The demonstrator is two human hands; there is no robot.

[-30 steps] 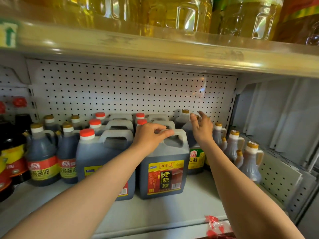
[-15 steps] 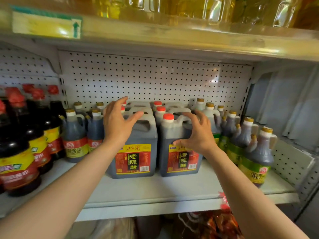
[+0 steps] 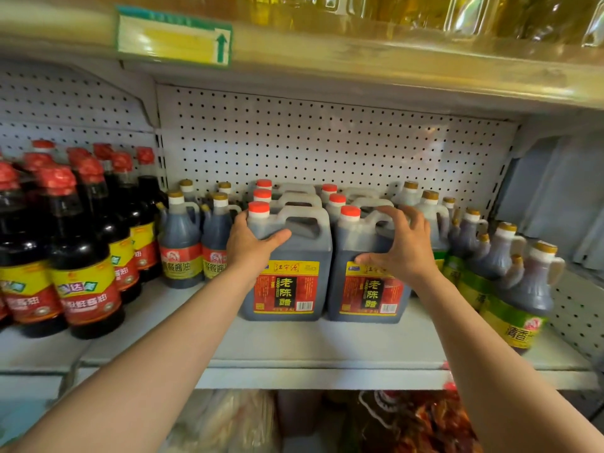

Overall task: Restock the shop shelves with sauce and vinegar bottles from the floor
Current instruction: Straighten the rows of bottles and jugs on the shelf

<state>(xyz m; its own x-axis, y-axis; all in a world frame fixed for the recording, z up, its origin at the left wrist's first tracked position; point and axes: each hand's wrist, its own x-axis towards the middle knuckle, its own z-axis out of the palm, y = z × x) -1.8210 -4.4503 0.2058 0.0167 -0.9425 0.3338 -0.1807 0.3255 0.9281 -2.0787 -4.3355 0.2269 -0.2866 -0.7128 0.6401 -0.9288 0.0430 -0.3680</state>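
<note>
Left hand (image 3: pixel 250 246) grips the left vinegar jug (image 3: pixel 287 263) shoulder; right hand (image 3: pixel 400 248) clasps the right jug (image 3: pixel 366 273). Full jugs probably heavy (slick plastic), so use the moulded handles.

Six red-capped vinegar jugs (image 3: pixel 287 273) stand in two rows of three. Four gold-capped soy sauce bottles (image 3: pixel 180 243) stand left of them. Two hands (image 3: pixel 251 246) reach in.

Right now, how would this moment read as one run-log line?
stage: aligning front jugs | left hand: grips left vinegar jug shoulder | right hand: fingers spread over right vinegar jug | shelf: both jugs upright, side by side
</note>
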